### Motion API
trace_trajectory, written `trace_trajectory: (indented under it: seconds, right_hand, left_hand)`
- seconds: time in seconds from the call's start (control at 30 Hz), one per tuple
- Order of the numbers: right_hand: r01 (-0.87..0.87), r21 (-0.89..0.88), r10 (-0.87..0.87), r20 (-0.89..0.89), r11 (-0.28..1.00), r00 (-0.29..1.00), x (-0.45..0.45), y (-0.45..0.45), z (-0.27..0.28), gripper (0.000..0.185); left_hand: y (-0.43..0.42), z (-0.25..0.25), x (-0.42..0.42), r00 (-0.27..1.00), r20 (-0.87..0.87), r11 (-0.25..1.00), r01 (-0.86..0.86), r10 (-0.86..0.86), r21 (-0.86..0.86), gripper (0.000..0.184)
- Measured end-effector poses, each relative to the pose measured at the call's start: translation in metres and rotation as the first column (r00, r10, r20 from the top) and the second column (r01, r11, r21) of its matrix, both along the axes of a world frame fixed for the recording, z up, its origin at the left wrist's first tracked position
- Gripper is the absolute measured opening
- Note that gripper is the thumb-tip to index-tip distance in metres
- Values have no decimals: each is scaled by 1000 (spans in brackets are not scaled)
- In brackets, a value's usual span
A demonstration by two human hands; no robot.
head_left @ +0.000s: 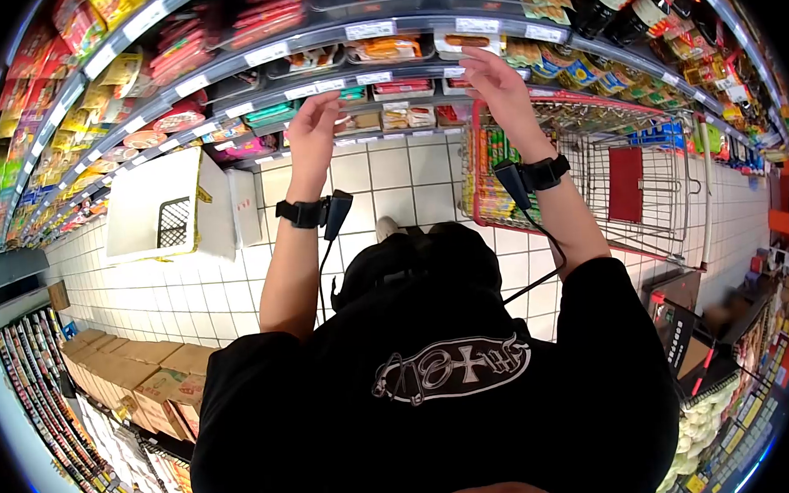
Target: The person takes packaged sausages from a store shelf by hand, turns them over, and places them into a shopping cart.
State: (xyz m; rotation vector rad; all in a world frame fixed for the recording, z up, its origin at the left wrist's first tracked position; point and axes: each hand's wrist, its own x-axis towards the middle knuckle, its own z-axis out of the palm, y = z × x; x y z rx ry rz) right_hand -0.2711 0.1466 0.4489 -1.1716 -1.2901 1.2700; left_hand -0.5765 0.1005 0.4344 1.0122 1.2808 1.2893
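Left hand (312,132) at eleven o'clock and right hand (504,95) at one, fingers loosely apart, face shelves (417,26), the cart (627,185) aside at two, presumably for elbow room.

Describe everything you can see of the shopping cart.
The cart stands upright on the tiled floor, to the person's right, beside the shelves. Its wire body looks metallic, with red edging, a red panel and a pale end bar. Colourful packets sit at its left end. The right forearm partly hides it; contact is unclear.
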Motion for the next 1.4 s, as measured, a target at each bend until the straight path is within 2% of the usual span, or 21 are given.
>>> trace_trajectory:
  seconds: [0.07,0.1,0.17,0.23,0.3,0.37,0.43,0.5,0.57,0.6,0.67,0.7,0.77,0.8,0.87,0.9,0.97,1.0,1.07,1.3,1.4]
  right_hand:
    - [-36,66,31,74,997,997,-13,8,6,42]
    - [-30,70,25,73,997,997,-17,11,7,42]
    - [-28,89,20,83,996,996,-23,15,11,42]
    - [-24,99,15,93,995,996,-25,24,9,42]
    - [-31,106,20,101,994,995,-27,40,3,41]
    - [-51,131,25,189,990,982,-26,63,-7,41]
    - [-85,175,51,193,981,980,-29,87,-9,41]
    - [-98,350,-30,344,931,939,-35,112,-2,39]
    - [-123,420,-54,385,899,921,-40,145,-4,40]
    - [-212,434,-36,497,876,867,-43,159,1,41]
    - [-364,389,12,669,846,743,-47,184,4,44]
    - [-397,335,63,692,855,719,-50,193,0,42]
    - [-500,508,-106,769,702,631,-53,217,-24,35]
    - [-497,498,-96,768,710,633,-52,221,-32,35]
    - [-608,223,61,910,762,410,-55,221,-23,29]
    - [-609,217,68,910,763,410,-55,216,-22,29]
    - [-572,282,-38,915,771,401,-55,203,-19,27]
    - [-568,278,-36,916,775,399,-55,197,-16,27]
    - [-604,240,-90,959,760,268,-58,185,-7,28]
    - [-637,306,-144,945,708,294,-55,191,-25,30]
    - [-629,316,-149,941,710,304,-55,193,-25,30]
  left_hand:
    - [18,1,-12,990,-138,998,14,-5,66,22]
    - [29,-2,-16,990,-139,997,20,-10,70,22]
    - [46,2,-14,933,-360,972,88,-4,216,27]
    - [61,11,-7,899,-437,973,117,-17,201,31]
    - [81,19,-1,807,-589,932,245,-43,268,34]
    - [106,19,3,744,-668,908,288,-12,304,38]
    - [130,23,8,653,-757,873,361,14,328,41]
    - [157,24,14,556,-814,801,404,170,443,42]
    - [190,19,16,441,-879,793,462,183,397,40]
    - [203,14,17,438,-880,794,462,183,395,40]
    - [225,3,17,104,-984,861,477,143,176,36]
    - [232,-2,18,104,-984,861,478,142,175,36]
    - [236,-10,16,-32,-999,901,434,28,11,28]
    - [234,-17,12,18,-989,874,466,147,139,18]
    - [228,-17,12,20,-994,890,444,107,105,14]
    - [225,-15,13,26,-996,902,422,87,90,12]
    - [221,-18,15,-6,-996,905,419,91,80,9]
    - [218,-24,15,-10,-981,884,436,193,170,10]
    - [212,-32,15,1,-946,840,460,323,287,17]
    - [216,-35,16,59,-938,829,451,343,331,19]
    - [218,-34,13,72,-937,815,474,343,335,12]
